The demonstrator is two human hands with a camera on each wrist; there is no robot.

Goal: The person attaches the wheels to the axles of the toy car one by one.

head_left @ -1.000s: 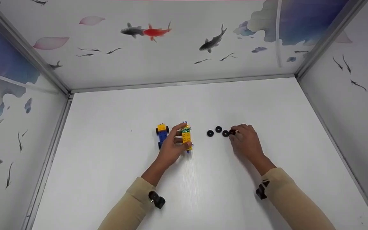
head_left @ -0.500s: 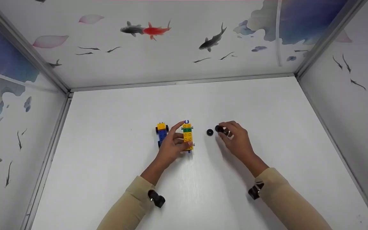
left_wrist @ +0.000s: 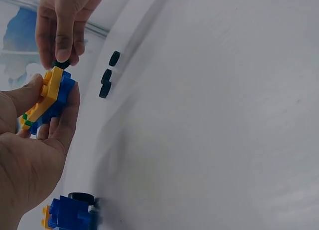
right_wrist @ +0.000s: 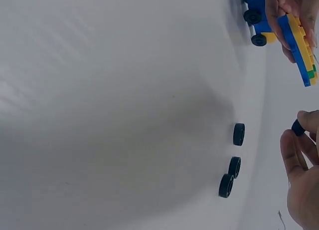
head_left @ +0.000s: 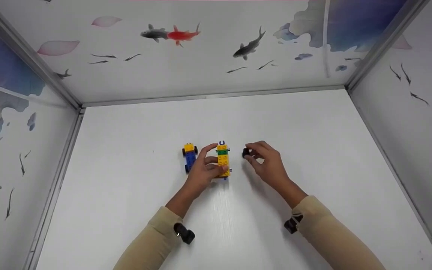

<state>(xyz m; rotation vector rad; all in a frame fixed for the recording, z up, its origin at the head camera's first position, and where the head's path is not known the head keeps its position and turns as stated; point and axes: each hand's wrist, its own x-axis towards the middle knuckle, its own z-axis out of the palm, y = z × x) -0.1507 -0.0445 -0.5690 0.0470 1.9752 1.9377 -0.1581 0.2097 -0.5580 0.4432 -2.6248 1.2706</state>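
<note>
My left hand (head_left: 201,172) grips a toy car body (head_left: 222,161) built of yellow, green and blue blocks, raised off the table. Short axle stubs stick out along its right side in the head view. To the right, my right hand (head_left: 270,163) pinches a small black wheel (right_wrist: 298,127) between thumb and fingers, apart from the body in the right wrist view. Three loose black wheels (right_wrist: 239,134) lie on the table below that hand, which largely hides them in the head view. Left of the body stands a second toy car (head_left: 190,157), blue and yellow with black wheels.
The white tabletop (head_left: 126,187) is closed in by printed panels (head_left: 208,67) at the back and both sides, with metal strips along the joins. A small black device (head_left: 184,233) sits on each sleeve cuff.
My right hand has picked up one wheel from the group and carried it left toward the car body. The left hand has shifted the body slightly right.
</note>
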